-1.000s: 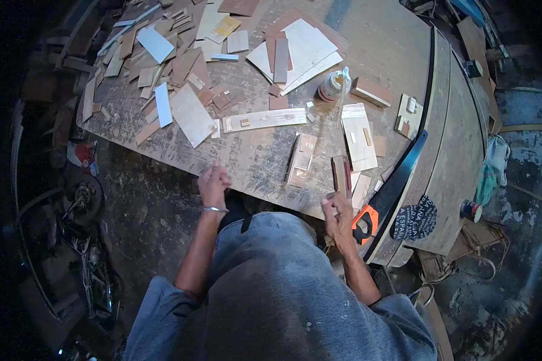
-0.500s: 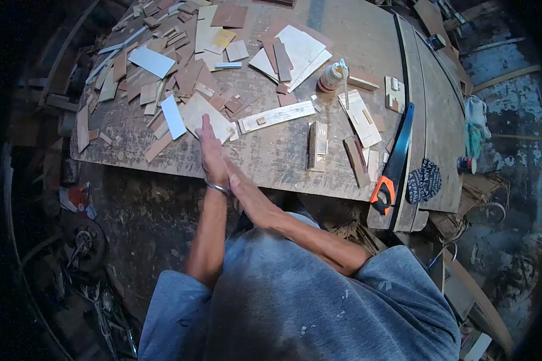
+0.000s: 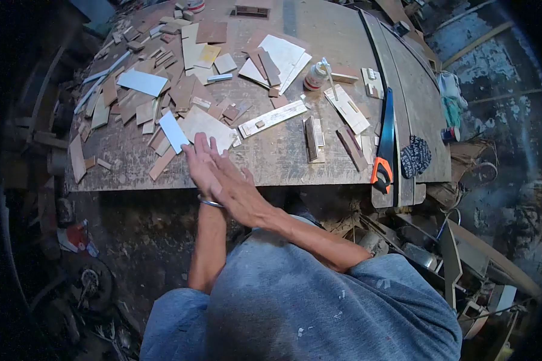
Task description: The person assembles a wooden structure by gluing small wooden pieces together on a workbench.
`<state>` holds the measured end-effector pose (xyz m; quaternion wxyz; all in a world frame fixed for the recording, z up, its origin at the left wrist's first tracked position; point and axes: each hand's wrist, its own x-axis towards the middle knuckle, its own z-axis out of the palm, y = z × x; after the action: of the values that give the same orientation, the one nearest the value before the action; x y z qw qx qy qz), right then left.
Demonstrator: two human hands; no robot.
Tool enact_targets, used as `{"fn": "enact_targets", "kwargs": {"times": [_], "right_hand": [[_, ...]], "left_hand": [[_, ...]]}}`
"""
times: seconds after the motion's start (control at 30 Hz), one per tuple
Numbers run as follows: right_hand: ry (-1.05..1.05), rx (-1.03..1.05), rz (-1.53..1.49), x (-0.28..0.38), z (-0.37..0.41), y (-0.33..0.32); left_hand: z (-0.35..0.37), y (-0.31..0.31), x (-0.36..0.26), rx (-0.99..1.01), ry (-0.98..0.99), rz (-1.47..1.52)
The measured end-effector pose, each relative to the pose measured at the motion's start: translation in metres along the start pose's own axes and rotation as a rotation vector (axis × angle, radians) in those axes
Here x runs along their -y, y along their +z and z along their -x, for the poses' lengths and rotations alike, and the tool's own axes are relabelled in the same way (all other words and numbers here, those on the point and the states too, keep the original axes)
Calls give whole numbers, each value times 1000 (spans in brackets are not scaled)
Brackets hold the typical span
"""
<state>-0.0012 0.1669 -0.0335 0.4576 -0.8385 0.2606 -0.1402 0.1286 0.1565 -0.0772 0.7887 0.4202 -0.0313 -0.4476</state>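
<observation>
My left hand (image 3: pixel 200 168), with a metal bangle at its wrist, is just off the table's front edge. Across it lies my right hand (image 3: pixel 233 189), palm against it and fingers apart. Neither hand shows any object in it. Beyond my fingertips are a pale square board (image 3: pixel 208 126) and a light blue strip (image 3: pixel 173 132) on the wooden table (image 3: pixel 271 174). A long pale wood bar (image 3: pixel 274 118) with a small block on it lies to the right of the board.
Many wood scraps (image 3: pixel 144 112) cover the table's left side. At the right are a glue bottle (image 3: pixel 314 78) with a brush, an orange-handled saw (image 3: pixel 386 138), a dark patterned cloth (image 3: pixel 415 157) and a small wooden assembly (image 3: pixel 313 139). A wheel (image 3: pixel 90 283) stands on the floor at left.
My right hand has slid up from the left wrist over the left hand, and its fingers now show. The view has shifted, so the table's things appear slightly further left.
</observation>
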Motion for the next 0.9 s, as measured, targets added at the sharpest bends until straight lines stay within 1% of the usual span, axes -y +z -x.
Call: {"fn": "enact_targets", "kwargs": {"times": [0.07, 0.1, 0.13, 0.17, 0.2, 0.27, 0.3, 0.4, 0.43, 0.53, 0.57, 0.67, 0.7, 0.77, 0.8, 0.83, 0.87, 0.9], "right_hand": [[-68, 26, 38, 9, 5, -5], [-115, 87, 58, 7, 9, -10], [-94, 83, 67, 6, 6, -12], [-70, 75, 84, 3, -1, -19], [-49, 66, 104, -1, -10, -28], [10, -122, 69, -18, -37, -36], [38, -214, 50, -27, -46, -39], [-88, -287, -139, -40, -35, -32], [-17, -206, -225, -43, -25, -31], [74, -399, -177, -58, -26, -69], [59, -404, -174, -62, -32, -88], [32, -678, -226, -76, -45, -130], [42, -757, -281, -84, -46, -152], [67, -913, -391, -113, -39, -208], [71, -1065, -409, -139, -30, -234], [240, -1073, -263, -174, -12, -262], [324, -1109, -94, -223, 4, -282], [308, -1168, -10, -262, 22, -301]], "left_hand": [[6, 7, -17, 86, -102, 231], [3, 4, -21, 107, -163, 349], [0, 5, -22, 132, -234, 467], [3, 4, -13, 198, -231, 404], [15, 20, -9, 206, -202, 356], [50, 61, 1, 216, -137, 256], [55, 63, 12, 240, -61, 129], [45, 73, -10, 308, -255, 281], [31, 78, -16, 335, -160, 258], [30, 114, 9, 463, -99, 219], [33, 127, 17, 451, -55, 198], [55, 165, 45, 439, 32, -43], [65, 170, 64, 516, 92, -198], [74, 167, 85, 615, 26, -463], [77, 162, 95, 661, -16, -599], [70, 150, 102, 535, -121, -735], [56, 132, 107, 404, -220, -867], [39, 102, 120, 172, -191, -871]]}}
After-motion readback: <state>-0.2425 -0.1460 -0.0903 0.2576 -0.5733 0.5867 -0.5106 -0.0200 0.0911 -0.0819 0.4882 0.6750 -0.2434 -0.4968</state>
